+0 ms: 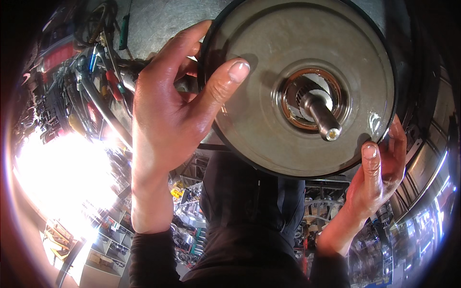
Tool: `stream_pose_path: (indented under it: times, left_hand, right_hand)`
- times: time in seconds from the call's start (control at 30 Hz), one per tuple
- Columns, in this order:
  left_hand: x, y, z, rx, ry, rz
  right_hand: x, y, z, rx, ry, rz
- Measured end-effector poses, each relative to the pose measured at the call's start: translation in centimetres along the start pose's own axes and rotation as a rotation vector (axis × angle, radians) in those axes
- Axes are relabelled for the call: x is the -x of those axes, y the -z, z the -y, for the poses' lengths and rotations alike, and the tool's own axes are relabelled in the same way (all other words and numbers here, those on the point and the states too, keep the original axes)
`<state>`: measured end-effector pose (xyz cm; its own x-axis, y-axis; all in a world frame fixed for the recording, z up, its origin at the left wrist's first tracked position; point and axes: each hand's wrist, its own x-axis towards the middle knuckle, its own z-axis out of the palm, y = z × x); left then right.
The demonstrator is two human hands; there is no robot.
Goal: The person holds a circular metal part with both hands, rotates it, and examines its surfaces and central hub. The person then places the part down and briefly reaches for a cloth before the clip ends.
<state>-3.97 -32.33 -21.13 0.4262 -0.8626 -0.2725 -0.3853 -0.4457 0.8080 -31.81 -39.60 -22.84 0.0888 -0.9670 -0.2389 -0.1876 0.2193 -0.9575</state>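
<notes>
A large round metal disc with a black rim and a wet, oily sheen fills the upper middle of the view. Through the brown-ringed hole at its centre stands a metal shaft, splined near its base. My left hand grips the disc's left edge, thumb over the face and fingers around the rim, partly hidden. At the lower right edge my right hand holds the rim, its thumb on the face and its fingers mostly behind. The disc's underside is out of sight.
Under the disc lies a grey metal worktop. Cables, hoses and hand tools crowd the left, among them a green-handled tool and a curved metal tube. Bright glare washes out the lower left. Cluttered shelves stand below.
</notes>
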Motion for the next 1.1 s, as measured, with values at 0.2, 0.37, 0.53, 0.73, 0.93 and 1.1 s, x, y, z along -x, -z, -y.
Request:
stream_pose_path:
  times: [0.2, 0.37, 0.53, 0.73, 0.93, 1.1]
  left_hand:
    - [-0.09, -0.01, 0.37, -0.008, -0.026, -0.007]
    - [-0.15, 0.22, 0.51, -0.090, -0.073, -0.005]
    - [-0.03, 0.27, 0.40, -0.100, -0.065, -0.011]
    - [-0.05, 0.37, 0.26, -0.070, -0.040, 0.004]
    - [-0.01, 0.39, 0.17, -0.070, -0.032, 0.011]
    - [-0.05, 0.26, 0.23, -0.070, -0.053, -0.001]
  right_hand:
    - [0.05, 0.09, 0.03, 0.003, -0.008, 0.007]
    - [0.24, 0.37, -0.22, 0.021, 0.018, 0.103]
    - [0.22, 0.30, -0.32, 0.018, 0.006, 0.095]
    - [-0.06, -0.13, -0.05, -0.068, -0.028, 0.030]
    - [-0.13, -0.20, -0.17, -0.069, -0.027, 0.021]
    - [-0.13, -0.16, -0.39, -0.061, -0.024, 0.014]
